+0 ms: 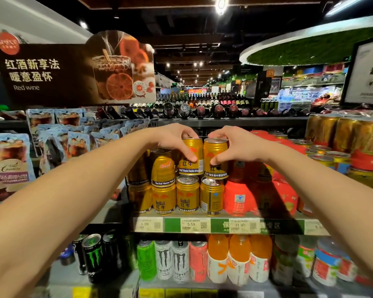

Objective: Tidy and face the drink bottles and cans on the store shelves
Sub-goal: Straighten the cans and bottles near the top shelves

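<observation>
Left hand (174, 140): you've got it wrapped on the left gold can (191, 157) of the top row, fingers over the lid, thumb pressed on the label front. Solid grip.
Right hand (232, 145): same deal on the right gold can (215, 158), fingers curled over the top rim, thumb on the front near the bottom of the label.
The two cans: side by side, almost touching, each sitting on a can of the lower gold row (187, 193). Both upright, as far as I can tell.
Neighbour can (163, 168): just left of your left-hand can, sits a bit lower and its label looks turned sideways.
Shelf edge (220, 225): price tags 5.99, 5.59, 31.90 along a green strip right under the gold cans.
Right of the cans: red packs (237, 198), touching the lower row.
Shelf below: black Monster can (93, 258) on the left, then green and white cans, then orange drink bottles (239, 258).
Up top: red wine sign (73, 72) above the snack pouches, far left.
</observation>
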{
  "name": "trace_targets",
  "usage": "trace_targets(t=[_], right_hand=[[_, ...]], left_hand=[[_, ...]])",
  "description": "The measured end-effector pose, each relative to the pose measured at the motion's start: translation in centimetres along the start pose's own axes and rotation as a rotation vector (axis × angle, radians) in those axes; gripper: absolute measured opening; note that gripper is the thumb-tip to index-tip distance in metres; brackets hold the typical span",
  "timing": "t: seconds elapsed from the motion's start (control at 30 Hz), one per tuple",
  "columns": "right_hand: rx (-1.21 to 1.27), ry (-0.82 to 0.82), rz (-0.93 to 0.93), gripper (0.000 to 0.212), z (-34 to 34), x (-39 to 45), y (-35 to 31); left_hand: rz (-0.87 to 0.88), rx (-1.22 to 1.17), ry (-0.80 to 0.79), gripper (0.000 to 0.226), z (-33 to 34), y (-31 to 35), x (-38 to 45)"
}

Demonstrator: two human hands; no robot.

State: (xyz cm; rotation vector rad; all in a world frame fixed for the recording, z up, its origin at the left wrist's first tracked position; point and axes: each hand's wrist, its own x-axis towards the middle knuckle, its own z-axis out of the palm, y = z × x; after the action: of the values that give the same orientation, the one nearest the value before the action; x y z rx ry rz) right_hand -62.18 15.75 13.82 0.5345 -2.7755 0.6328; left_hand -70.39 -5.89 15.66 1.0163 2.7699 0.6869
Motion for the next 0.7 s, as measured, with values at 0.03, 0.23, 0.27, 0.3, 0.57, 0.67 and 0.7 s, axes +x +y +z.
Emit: trace_targets(t=[0.03, 0.23, 0.27, 0.3, 0.57, 0.67, 0.7], right_hand=[[-0.005, 0.011, 0.000, 0.074, 0.0, -0.3, -0.1], [-0.006, 0.033, -0.002, 0.064, 0.7, -0.9, 0.1], [-0.013, 0.027, -0.004, 0.064, 0.8, -0.9, 0.1], [-0.018, 0.021, -0.014, 0.064, 0.9, -0.8, 0.1], [-0.067, -0.056, -0.037, 0.063, 1.6, -0.4, 0.2], [-0.078, -0.106, -0.024, 0.070, 1.5, 0.1, 0.4], [-0.088, -0.128, -0.021, 0.069, 1.4, 0.2, 0.3]], left_hand=[[0.010, 0.006, 0.014, 0.065, 0.3, -0.1, -0.1], [0.020, 0.118, 0.112, 0.077, 1.6, -0.4, -0.7], [0.011, 0.125, 0.106, 0.076, 1.6, -0.3, -0.9], [0.003, 0.130, 0.098, 0.076, 1.6, -0.3, -1.0], [-0.008, 0.208, 0.139, 0.082, 2.3, 0.0, -1.4], [-0.014, 0.248, 0.160, 0.086, 2.6, 0.1, -1.6], [-0.017, 0.265, 0.164, 0.087, 2.7, 0.1, -1.6]])
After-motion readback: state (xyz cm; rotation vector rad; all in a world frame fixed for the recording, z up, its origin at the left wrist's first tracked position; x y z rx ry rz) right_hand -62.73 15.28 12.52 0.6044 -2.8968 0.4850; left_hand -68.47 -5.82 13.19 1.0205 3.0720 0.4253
